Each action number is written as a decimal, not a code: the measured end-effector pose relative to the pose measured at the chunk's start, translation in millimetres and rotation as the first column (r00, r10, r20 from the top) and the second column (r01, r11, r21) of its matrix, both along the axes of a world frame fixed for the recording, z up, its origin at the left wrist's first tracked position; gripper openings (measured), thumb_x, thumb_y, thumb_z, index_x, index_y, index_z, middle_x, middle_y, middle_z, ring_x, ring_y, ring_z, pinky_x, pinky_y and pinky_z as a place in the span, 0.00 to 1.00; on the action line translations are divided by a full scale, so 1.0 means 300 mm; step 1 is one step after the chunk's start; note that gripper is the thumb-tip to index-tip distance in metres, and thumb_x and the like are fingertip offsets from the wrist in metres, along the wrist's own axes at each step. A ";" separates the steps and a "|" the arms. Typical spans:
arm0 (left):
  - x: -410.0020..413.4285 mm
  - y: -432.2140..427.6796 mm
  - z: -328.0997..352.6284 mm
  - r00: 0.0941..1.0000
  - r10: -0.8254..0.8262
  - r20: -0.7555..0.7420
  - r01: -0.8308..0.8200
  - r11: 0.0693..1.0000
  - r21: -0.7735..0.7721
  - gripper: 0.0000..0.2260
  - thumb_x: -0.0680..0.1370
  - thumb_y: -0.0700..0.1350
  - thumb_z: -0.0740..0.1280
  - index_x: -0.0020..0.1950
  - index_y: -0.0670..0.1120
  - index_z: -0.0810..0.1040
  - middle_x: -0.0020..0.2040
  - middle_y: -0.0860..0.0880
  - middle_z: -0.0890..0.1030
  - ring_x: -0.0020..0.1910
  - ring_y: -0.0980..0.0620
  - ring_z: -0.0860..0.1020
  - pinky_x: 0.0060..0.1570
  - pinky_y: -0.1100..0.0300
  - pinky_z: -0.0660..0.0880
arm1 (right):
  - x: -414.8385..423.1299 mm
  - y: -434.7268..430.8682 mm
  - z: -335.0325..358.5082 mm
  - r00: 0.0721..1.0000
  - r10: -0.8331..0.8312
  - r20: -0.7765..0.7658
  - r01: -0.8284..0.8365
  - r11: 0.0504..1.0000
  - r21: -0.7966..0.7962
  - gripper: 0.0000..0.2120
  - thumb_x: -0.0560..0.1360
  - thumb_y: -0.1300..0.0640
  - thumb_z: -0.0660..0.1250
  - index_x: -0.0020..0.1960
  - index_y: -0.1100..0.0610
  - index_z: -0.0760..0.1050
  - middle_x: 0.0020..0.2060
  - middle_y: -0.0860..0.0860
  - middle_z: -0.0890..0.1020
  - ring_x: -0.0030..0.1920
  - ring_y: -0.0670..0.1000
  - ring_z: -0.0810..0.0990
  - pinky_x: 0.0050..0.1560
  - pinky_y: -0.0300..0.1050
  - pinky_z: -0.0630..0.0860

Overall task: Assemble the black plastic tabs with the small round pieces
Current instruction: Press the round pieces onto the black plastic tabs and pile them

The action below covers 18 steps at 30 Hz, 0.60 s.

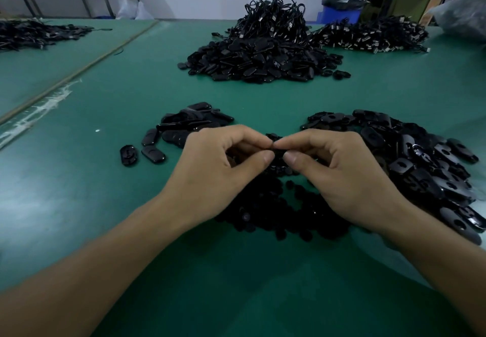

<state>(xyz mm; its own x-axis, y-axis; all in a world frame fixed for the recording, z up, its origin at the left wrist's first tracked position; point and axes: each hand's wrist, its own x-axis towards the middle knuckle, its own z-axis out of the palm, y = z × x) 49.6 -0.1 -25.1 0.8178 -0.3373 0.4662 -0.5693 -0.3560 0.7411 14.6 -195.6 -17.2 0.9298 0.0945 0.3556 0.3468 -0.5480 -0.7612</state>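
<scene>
Now my left hand (223,160) and right hand (336,165) are both pinching one black tab (276,147) over the round pieces (273,205), toward the tabletop's (105,205) near edge. If I'm pressing crooked, I'm probably risking it popping loose into that heap.

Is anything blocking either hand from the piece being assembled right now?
Nothing visible: the left hand and right hand both pinch the black piece between them, above the pile of small round pieces.

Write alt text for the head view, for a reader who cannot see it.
The left hand and right hand pinch one small black part between them over a green table. Under the hands lie round pieces, with a heap of tabs to the right and a smaller pile to the left.
</scene>
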 end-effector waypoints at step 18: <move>0.000 -0.002 0.007 0.942 -0.180 -0.282 0.079 0.939 -0.335 0.07 0.74 0.35 0.74 0.49 0.44 0.84 0.40 0.44 0.86 0.38 0.49 0.85 0.40 0.60 0.81 | 0.002 0.009 -0.002 0.992 0.094 -0.080 -0.065 0.948 0.311 0.08 0.75 0.64 0.72 0.46 0.51 0.82 0.36 0.50 0.86 0.36 0.44 0.84 0.37 0.32 0.76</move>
